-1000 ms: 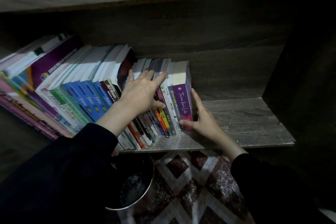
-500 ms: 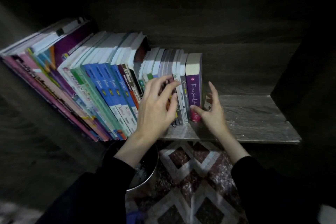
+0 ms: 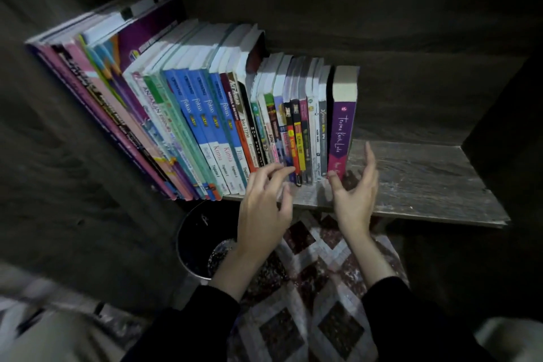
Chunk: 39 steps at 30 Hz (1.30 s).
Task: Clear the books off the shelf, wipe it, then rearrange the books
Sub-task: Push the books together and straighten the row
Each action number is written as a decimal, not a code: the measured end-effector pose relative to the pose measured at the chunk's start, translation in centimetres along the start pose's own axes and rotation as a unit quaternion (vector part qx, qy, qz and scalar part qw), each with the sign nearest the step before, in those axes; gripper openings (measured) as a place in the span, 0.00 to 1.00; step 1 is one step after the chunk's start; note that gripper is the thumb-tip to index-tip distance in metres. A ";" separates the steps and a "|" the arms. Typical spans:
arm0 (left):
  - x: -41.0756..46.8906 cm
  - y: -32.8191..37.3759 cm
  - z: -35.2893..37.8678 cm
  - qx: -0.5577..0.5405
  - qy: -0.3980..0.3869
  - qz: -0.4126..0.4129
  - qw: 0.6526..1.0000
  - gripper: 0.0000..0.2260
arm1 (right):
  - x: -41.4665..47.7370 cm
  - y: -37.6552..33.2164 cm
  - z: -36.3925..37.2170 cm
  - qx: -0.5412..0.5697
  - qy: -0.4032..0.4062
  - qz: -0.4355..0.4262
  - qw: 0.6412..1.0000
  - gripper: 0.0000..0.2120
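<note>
The row of upright paperback books [image 3: 205, 114] stands on the left part of the weathered grey wooden shelf [image 3: 426, 179], leaning leftward. The thick purple-spined paperback [image 3: 342, 132] closes its right end. One second ago the left hand [image 3: 264, 209] lay flat on the small spines; it has since withdrawn to the shelf's front edge, its fingers [image 3: 273, 170] loosely curled and apart, holding nothing. The right hand [image 3: 355, 197] remains at the purple-spined paperback's foot, thumb at the spine base, fingers [image 3: 369, 156] straight and spread beside the cover, not clamped. No book is gripped. Judgement: the row has been pressed together or squared; whether lifting out follows cannot be determined. A black round bucket [image 3: 199, 244] stands below the shelf.
</note>
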<state>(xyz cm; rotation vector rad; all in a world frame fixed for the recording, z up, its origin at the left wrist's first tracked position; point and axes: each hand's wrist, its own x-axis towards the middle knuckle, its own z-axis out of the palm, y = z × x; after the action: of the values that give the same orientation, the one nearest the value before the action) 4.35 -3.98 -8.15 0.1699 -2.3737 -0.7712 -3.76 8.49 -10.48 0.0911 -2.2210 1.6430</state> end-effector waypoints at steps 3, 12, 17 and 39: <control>-0.3 -0.3 0.0 0.046 0.002 0.025 0.999 0.16 | 1.9 -0.5 0.3 0.052 -0.108 -0.001 0.993 0.47; 6.4 2.6 -0.4 0.239 -0.018 0.198 0.950 0.29 | 5.5 -0.7 0.7 -0.036 -0.196 -0.069 0.977 0.49; 9.6 3.0 0.1 0.357 -0.040 0.169 0.918 0.37 | 7.2 -0.3 -1.1 -0.080 -0.262 -0.075 0.959 0.47; 10.0 2.6 0.1 0.237 0.000 0.205 0.950 0.29 | 7.4 0.4 -2.8 -0.217 -0.271 -0.128 0.929 0.54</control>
<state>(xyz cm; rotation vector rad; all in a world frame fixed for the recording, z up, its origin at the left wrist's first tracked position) -3.48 -4.77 -1.42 -0.1259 -2.4365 -0.0003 -10.02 12.44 -7.67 0.7619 -2.7743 1.0346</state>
